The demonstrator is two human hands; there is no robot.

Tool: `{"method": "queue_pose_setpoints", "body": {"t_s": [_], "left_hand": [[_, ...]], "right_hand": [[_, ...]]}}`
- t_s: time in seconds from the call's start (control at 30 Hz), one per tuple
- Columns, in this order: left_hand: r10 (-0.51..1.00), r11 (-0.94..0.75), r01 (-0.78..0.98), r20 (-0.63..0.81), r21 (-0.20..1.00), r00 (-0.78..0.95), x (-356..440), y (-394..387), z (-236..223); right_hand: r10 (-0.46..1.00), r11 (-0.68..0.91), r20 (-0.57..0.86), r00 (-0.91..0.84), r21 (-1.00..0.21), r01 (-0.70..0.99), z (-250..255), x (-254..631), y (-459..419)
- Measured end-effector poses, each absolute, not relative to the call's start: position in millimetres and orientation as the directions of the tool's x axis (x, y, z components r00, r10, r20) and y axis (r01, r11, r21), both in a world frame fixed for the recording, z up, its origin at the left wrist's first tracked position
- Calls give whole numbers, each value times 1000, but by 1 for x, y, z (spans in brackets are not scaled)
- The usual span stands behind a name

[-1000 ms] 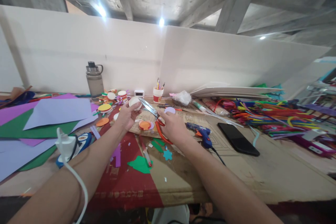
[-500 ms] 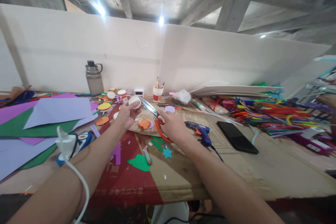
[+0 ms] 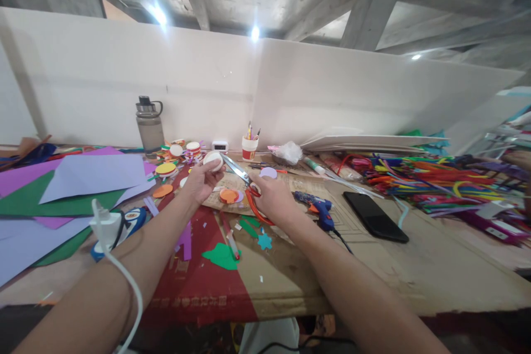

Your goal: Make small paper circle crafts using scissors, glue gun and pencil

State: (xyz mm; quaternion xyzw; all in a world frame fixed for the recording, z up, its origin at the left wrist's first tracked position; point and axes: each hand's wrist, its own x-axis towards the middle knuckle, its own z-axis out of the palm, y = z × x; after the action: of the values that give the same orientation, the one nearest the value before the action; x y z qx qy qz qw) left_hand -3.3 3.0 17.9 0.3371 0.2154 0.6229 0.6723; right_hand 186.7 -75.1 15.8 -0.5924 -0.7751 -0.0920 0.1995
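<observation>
My left hand [image 3: 203, 181] is closed on a small white disc [image 3: 213, 160], thumb across its face. My right hand [image 3: 271, 194] grips a pair of scissors [image 3: 236, 168] by the orange-red handles; the blade tips lie at the disc's right edge. Whether they touch it I cannot tell. Below the hands an orange disc [image 3: 229, 195] rests on the cardboard, and a lilac disc [image 3: 269, 172] lies just behind my right hand. Nearer me are a green foam scrap [image 3: 222, 257], a blue flower-shaped cutout [image 3: 264, 241] and a red-tipped pen [image 3: 232, 243].
A glue gun [image 3: 321, 211] and a black phone [image 3: 375, 217] lie to the right, with bundled pipe cleaners [image 3: 435, 180] beyond. Coloured sheets [image 3: 91, 177] and a white plug with cable [image 3: 105, 229] occupy the left. A bottle [image 3: 150, 127] and pen cup [image 3: 249, 147] stand behind.
</observation>
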Motion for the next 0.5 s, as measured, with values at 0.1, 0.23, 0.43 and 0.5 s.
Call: {"method": "queue_pose_setpoints", "body": {"t_s": [0.1, 0.23, 0.43, 0.5], "left_hand": [[984, 2, -700, 125, 714, 131, -3, 2, 19], [986, 12, -708, 111, 706, 128, -3, 1, 21], [984, -65, -666, 159, 743, 82, -7, 4, 20], [981, -99, -629, 182, 771, 68, -8, 6, 18]], "right_hand": [[882, 287, 415, -222, -100, 953, 16, 187, -75], [879, 292, 423, -220, -112, 950, 16, 187, -75], [866, 323, 472, -164, -279, 904, 10, 192, -66], [861, 339, 490, -134, -359, 870, 8, 195, -62]]}}
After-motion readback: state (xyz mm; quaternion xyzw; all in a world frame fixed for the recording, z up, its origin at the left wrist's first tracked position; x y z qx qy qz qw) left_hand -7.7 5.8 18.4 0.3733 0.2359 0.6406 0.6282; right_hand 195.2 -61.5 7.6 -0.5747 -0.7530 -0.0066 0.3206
